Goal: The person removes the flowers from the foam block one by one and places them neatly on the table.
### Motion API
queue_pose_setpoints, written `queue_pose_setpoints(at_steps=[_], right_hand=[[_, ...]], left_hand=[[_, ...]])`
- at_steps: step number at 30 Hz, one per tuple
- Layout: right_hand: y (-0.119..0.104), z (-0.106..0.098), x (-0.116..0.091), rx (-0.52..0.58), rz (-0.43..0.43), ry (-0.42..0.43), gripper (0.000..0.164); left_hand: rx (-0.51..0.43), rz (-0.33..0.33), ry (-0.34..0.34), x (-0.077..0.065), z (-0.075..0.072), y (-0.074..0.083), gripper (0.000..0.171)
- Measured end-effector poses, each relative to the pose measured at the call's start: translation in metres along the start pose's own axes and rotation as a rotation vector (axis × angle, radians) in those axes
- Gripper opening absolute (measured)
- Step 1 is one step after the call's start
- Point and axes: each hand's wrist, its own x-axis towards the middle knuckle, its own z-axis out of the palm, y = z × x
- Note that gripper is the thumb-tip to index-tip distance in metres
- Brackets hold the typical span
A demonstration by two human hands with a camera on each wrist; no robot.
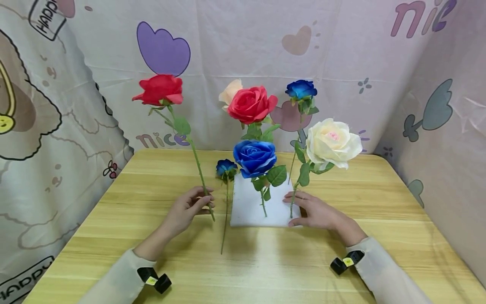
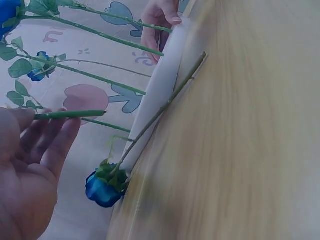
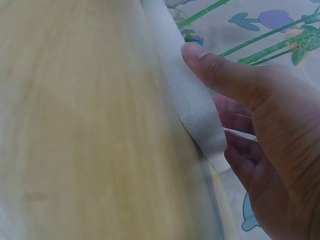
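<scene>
My left hand (image 1: 190,207) pinches the green stem of a red rose (image 1: 161,89) near its lower end and holds it upright over the table. The cut stem end (image 2: 95,114) shows past the fingertips in the left wrist view. My right hand (image 1: 317,211) grips the right edge of a white foam board (image 1: 247,215), thumb (image 3: 215,67) on its near side. Standing in the board are a blue rose (image 1: 255,158), a white rose (image 1: 334,142), another red rose (image 1: 250,104), a peach rose (image 1: 229,92) and a small blue rose (image 1: 301,89).
Another small blue rose (image 1: 226,166) lies on the wooden table (image 1: 152,270) just left of the board, its long stem (image 2: 165,107) pointing toward the person. Patterned cloth (image 1: 243,42) hangs behind the table and at both sides.
</scene>
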Motion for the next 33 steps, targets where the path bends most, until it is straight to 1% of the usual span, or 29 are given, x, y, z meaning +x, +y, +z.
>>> queue_pose_setpoints(at_steps=[3, 7, 14, 22, 27, 33], right_hand=[[0.000, 0.000, 0.000, -0.004, -0.001, 0.005, 0.072], [-0.001, -0.001, 0.000, 0.001, 0.009, 0.005, 0.072], [-0.001, -0.001, 0.000, 0.003, 0.021, -0.010, 0.073], [-0.001, -0.001, 0.000, -0.004, -0.022, 0.008, 0.071], [-0.002, -0.002, 0.000, -0.019, -0.038, 0.015, 0.070], [-0.002, -0.002, 0.001, -0.011, -0.048, 0.010, 0.070]], left_hand=[[0.026, -0.032, 0.016, -0.005, -0.003, 0.000, 0.028], [0.044, -0.061, 0.015, -0.010, -0.007, 0.000, 0.030], [0.044, -0.121, 0.017, -0.019, -0.012, 0.001, 0.033], [0.030, -0.169, -0.032, -0.028, -0.016, -0.001, 0.035], [0.032, -0.211, -0.047, -0.033, -0.017, -0.001, 0.036], [0.059, -0.247, -0.069, -0.036, -0.019, -0.009, 0.037]])
